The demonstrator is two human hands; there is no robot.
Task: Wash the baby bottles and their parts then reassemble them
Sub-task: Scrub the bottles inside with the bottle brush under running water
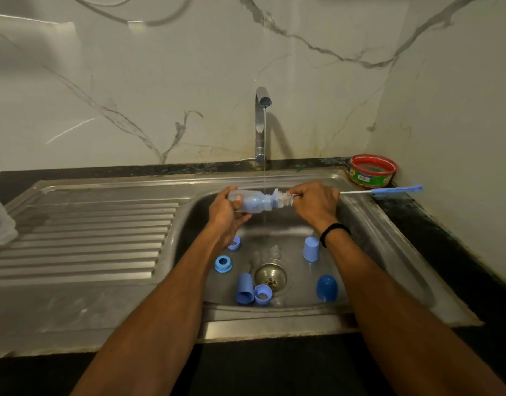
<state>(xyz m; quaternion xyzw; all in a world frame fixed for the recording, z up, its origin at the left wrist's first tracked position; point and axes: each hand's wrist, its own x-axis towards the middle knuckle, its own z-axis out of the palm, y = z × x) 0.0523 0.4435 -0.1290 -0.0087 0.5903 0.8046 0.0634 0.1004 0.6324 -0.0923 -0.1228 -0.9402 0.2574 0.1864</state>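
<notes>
Left hand (227, 214) round translucent bottle (250, 199), right hand (314, 202) on bristly wire brush (283, 197).

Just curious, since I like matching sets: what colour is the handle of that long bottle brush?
The brush handle is blue, seen best in the head view.

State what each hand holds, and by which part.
The left hand grips the bottle around its base end; the right hand pinches the brush on its stem, beside the bristles.
</notes>
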